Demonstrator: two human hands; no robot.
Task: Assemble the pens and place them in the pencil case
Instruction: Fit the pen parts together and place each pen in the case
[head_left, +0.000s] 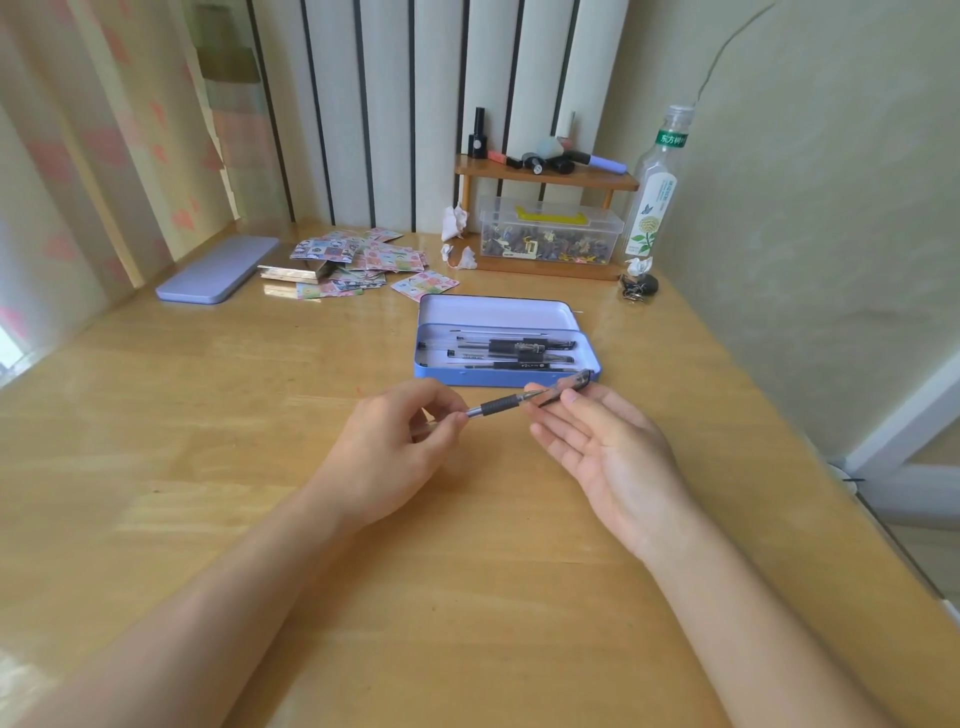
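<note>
A pen (511, 401) with a clear barrel, black rubber grip and metal tip is held level just above the wooden table. My left hand (395, 441) pinches its tip end between thumb and fingers. My right hand (602, 447) lies palm up, and its fingertips hold the pen's clip end. Directly behind the pen stands the blue tin pencil case (431, 375) with its lid raised. Several black pens (511, 353) lie side by side inside it.
A closed lilac tin (218, 270) lies at the far left, beside scattered patterned paper squares (363, 257). At the back stand a small wooden shelf (545, 176) over a clear box of clips (550, 236), a plastic bottle (654, 192) and binder clips (639, 286). The table's right edge (852, 499) drops away.
</note>
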